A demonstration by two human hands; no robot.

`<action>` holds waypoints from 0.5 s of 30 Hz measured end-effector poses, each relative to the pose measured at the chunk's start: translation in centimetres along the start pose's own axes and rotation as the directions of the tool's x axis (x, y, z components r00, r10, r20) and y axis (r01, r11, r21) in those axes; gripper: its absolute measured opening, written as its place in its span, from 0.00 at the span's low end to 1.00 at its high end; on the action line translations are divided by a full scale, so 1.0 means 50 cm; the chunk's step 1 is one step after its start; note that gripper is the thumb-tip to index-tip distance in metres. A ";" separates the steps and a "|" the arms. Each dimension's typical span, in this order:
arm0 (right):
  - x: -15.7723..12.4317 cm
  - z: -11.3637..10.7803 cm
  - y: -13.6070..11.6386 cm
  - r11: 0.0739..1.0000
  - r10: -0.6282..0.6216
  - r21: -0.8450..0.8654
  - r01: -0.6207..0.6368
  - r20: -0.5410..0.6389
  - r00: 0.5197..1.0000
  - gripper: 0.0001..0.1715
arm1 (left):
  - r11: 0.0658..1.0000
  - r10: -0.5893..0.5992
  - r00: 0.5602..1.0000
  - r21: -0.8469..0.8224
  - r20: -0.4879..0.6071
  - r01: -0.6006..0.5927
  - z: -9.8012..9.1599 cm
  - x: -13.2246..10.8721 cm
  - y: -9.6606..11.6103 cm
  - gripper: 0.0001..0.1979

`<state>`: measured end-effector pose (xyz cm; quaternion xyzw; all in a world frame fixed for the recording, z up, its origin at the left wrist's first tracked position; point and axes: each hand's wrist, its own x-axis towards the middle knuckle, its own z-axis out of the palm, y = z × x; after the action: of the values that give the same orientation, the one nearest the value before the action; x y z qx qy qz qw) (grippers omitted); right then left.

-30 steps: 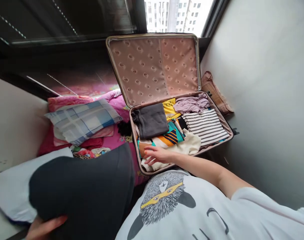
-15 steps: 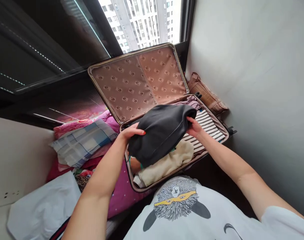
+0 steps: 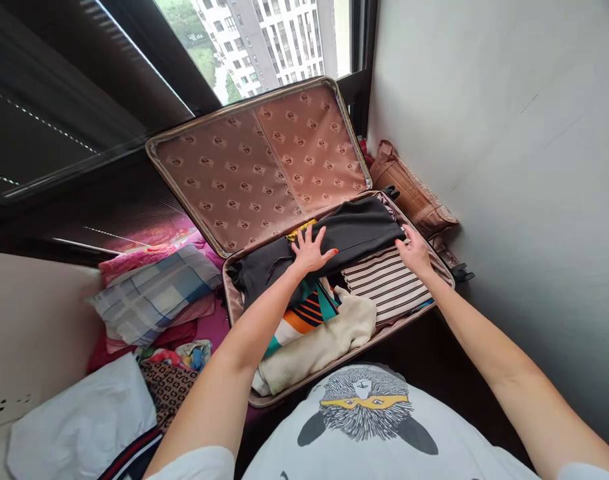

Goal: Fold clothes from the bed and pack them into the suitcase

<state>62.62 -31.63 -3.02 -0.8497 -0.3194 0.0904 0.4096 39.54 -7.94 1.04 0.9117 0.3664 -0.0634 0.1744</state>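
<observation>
A folded black garment (image 3: 361, 223) lies across the back right of the open suitcase (image 3: 264, 402). My left hand (image 3: 310, 255) rests on the garment's left part with its fingers spread. At the garment's right end, my right hand (image 3: 413, 248) pinches its edge between thumb and fingers. Beside it on the left is another dark garment (image 3: 264, 267). In front are a striped white garment (image 3: 391, 287), a patterned orange and green cloth (image 3: 307, 317) and a rolled cream garment (image 3: 317, 347).
The suitcase lid (image 3: 264, 167) leans open toward the window (image 3: 274, 40). A brown bag (image 3: 409, 190) stands between suitcase and wall (image 3: 494, 133). To the left are a plaid cloth (image 3: 157, 287), a brown patterned cloth (image 3: 169, 390) and a white bundle (image 3: 84, 417).
The black garment has come down from above the suitcase and now lies flat in its back right part. My left hand has moved right and spread its fingers; my right hand has shifted right.
</observation>
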 end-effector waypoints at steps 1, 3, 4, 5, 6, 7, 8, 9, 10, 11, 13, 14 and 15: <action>0.017 0.005 -0.021 0.991 -0.081 -0.104 0.082 0.013 0.997 0.40 | 1.000 0.006 1.000 0.010 -0.014 -0.006 0.010 -0.009 0.006 0.46; 0.049 0.025 -0.057 0.928 -0.233 -0.273 0.255 0.110 0.966 0.41 | 0.999 0.014 0.999 0.033 -0.035 -0.013 0.031 -0.024 0.015 0.47; 0.060 0.041 -0.066 0.892 -0.266 -0.327 0.311 0.175 0.948 0.42 | 0.999 0.013 0.999 0.042 -0.035 -0.012 0.043 -0.031 0.019 0.46; 0.066 0.059 -0.068 0.868 -0.264 -0.362 0.340 0.245 0.933 0.41 | 0.999 0.012 1.000 0.046 -0.027 -0.011 0.055 -0.037 0.022 0.44; 0.067 0.077 -0.062 0.856 -0.227 -0.387 0.343 0.314 0.922 0.40 | 0.999 0.010 1.000 0.042 -0.014 -0.009 0.068 -0.042 0.026 0.43; 0.066 0.094 -0.050 0.854 -0.163 -0.411 0.319 0.371 0.914 0.39 | 1.000 0.009 1.000 0.028 0.002 -0.009 0.080 -0.044 0.028 0.42; 0.063 0.109 -0.034 0.856 -0.078 -0.438 0.273 0.414 0.907 0.37 | 1.000 0.014 1.000 0.005 0.022 -0.014 0.090 -0.043 0.029 0.41; 0.062 0.122 -0.016 0.854 0.001 -0.468 0.227 0.438 0.899 0.38 | 0.999 0.021 0.999 -0.026 0.043 -0.020 0.098 -0.038 0.027 0.41; 0.064 0.132 0.001 0.846 0.058 -0.498 0.190 0.440 0.896 0.39 | 0.998 0.030 0.998 -0.059 0.062 -0.026 0.104 -0.030 0.024 0.41; 0.068 0.140 0.016 0.840 0.090 -0.515 0.173 0.445 0.891 0.41 | 0.995 0.045 0.995 -0.091 0.094 -0.036 0.107 -0.020 0.018 0.41; 0.083 0.150 0.032 0.835 0.127 -0.525 0.163 0.473 0.872 0.44 | 0.989 0.051 0.990 -0.142 0.130 -0.032 0.107 0.000 0.005 0.42; 0.089 0.151 0.034 0.835 0.133 -0.525 0.164 0.482 0.866 0.45 | 0.985 0.050 0.988 -0.168 0.147 -0.025 0.104 0.006 0.001 0.42; 0.095 0.151 0.034 0.834 0.142 -0.529 0.161 0.486 0.862 0.45 | 0.982 0.052 0.986 -0.187 0.160 -0.022 0.100 0.008 -0.001 0.43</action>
<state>63.99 -24.67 -8.67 -0.8753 -0.4319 0.2121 0.0486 39.83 -9.47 -3.73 0.8900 0.3381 -0.1010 0.2888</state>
